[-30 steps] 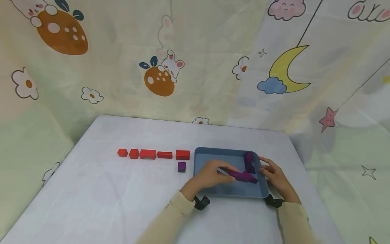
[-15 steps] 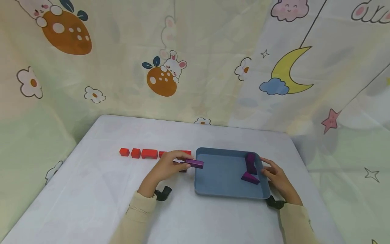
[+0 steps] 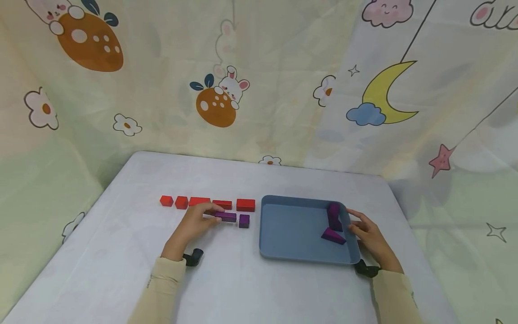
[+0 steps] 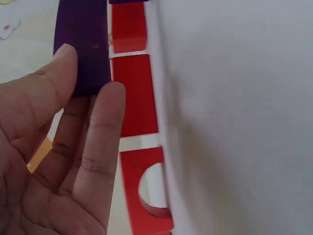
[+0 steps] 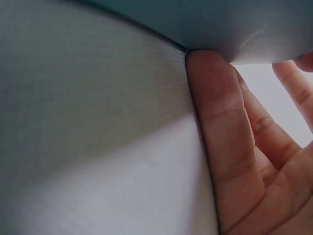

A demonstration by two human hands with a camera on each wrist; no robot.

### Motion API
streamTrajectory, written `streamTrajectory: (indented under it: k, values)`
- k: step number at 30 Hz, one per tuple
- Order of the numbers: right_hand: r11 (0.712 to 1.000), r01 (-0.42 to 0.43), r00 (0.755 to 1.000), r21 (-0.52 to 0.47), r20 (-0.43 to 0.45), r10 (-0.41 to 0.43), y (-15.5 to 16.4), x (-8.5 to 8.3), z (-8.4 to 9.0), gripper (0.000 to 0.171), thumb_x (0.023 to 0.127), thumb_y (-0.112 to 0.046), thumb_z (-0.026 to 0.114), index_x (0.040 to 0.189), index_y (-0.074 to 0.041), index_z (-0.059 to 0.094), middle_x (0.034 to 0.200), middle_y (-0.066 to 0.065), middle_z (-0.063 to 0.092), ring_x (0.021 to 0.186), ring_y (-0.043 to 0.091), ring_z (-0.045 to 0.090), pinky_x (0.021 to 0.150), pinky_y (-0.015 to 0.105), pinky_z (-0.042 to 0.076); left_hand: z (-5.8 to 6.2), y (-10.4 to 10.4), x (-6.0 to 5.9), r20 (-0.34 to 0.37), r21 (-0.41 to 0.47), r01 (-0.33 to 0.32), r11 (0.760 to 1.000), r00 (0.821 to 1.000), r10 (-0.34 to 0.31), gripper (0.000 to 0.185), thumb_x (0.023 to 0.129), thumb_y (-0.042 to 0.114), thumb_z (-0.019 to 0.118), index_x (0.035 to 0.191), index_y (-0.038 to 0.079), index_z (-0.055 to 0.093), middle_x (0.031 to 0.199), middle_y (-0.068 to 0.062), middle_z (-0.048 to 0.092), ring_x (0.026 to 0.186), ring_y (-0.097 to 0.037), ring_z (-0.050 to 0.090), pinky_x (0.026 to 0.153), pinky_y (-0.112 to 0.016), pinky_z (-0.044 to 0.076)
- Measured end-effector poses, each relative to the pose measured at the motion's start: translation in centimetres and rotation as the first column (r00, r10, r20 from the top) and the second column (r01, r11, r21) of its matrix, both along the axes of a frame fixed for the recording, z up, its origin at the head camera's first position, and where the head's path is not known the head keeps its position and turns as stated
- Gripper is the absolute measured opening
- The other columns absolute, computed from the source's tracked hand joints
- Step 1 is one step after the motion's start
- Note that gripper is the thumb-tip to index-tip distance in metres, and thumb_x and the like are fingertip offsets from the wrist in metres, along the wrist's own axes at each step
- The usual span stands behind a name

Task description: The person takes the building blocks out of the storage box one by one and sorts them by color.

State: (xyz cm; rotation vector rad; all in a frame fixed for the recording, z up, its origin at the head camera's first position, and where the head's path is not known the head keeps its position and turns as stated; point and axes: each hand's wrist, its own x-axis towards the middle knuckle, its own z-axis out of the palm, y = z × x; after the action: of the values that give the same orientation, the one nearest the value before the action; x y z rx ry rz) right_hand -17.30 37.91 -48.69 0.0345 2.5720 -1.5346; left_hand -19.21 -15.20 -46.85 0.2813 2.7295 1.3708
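My left hand (image 3: 195,224) pinches one end of a long purple block (image 3: 226,217) between thumb and fingers. In the left wrist view the same purple block (image 4: 84,44) runs alongside the red row. To its right in the head view sits a purple cube (image 3: 244,221), a small gap apart. My right hand (image 3: 373,238) touches the right wall of the blue-grey tray (image 3: 291,260). In the right wrist view its fingertips (image 5: 210,63) lie against the tray's outer side. Inside the tray, at its right end, are a purple wedge (image 3: 333,236) and other purple pieces (image 3: 333,215).
Behind the purple blocks runs a row of several red blocks (image 3: 245,205), among them a red arch block (image 4: 129,196) partly covered by my left hand in the head view. A white cloth covers the table (image 3: 226,288). A printed curtain (image 3: 275,112) hangs behind.
My left hand has lifted the long purple block out of the tray and carried it left, past the purple cube, to in front of the red row. My right hand has stayed at the tray.
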Motion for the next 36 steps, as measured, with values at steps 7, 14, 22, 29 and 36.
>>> streamTrajectory:
  k: [7,14,22,29,36]
  values:
    - [1.000,0.006,1.000,0.009,0.006,-0.006,0.0,0.1,0.0,0.057,0.112,-0.014,0.058,0.165,-0.004,0.038,0.144,0.037,0.059,0.113,0.013,0.063,0.099,0.052,0.056,-1.2,-0.2,-0.4,0.016,-0.047,-0.026,0.999,1.000,0.027,0.023,0.095,0.000,0.081,0.116,0.008,0.080,0.112,-0.008,0.077,0.109,-0.030,0.073,0.104,-0.054,0.058]
    - [1.000,0.010,1.000,0.005,0.007,-0.010,0.0,0.2,0.0,0.058,0.112,-0.014,0.058,0.166,-0.004,0.037,0.144,0.036,0.059,0.115,0.014,0.063,0.099,0.052,0.056,-0.6,0.1,-0.3,0.059,-0.088,-0.045,0.995,0.997,0.050,0.033,0.095,0.005,0.083,0.127,0.009,0.078,0.124,-0.012,0.076,0.118,-0.034,0.070,0.108,-0.057,0.055]
    - [1.000,0.005,1.000,-0.020,0.000,-0.005,0.1,0.1,0.1,0.059,0.112,-0.013,0.058,0.166,-0.004,0.037,0.143,0.035,0.060,0.110,0.007,0.063,0.092,0.040,0.057,2.6,2.2,0.9,-0.009,-0.123,-0.018,0.992,1.000,0.018,0.046,0.096,0.013,0.083,0.141,0.013,0.072,0.144,-0.014,0.068,0.130,-0.042,0.064,0.103,-0.057,0.058]
    - [1.000,0.000,1.000,-0.026,0.000,0.001,0.2,0.0,0.2,0.059,0.112,-0.013,0.058,0.166,-0.004,0.037,0.144,0.036,0.059,0.110,0.008,0.063,0.091,0.038,0.056,4.5,6.4,0.6,-0.028,0.047,0.151,0.987,0.988,-0.150,0.041,0.097,0.015,0.083,0.138,0.017,0.075,0.143,-0.008,0.070,0.135,-0.039,0.063,0.108,-0.058,0.055]
    - [0.999,-0.003,1.000,-0.032,0.002,0.003,0.2,0.1,0.1,0.058,0.111,-0.013,0.058,0.165,-0.004,0.037,0.143,0.035,0.059,0.110,0.008,0.062,0.090,0.037,0.055,5.5,10.8,-1.2,-0.107,0.125,0.412,0.902,0.910,-0.401,0.039,0.102,0.013,0.078,0.140,0.008,0.072,0.141,-0.006,0.071,0.132,-0.029,0.065,0.113,-0.047,0.053]
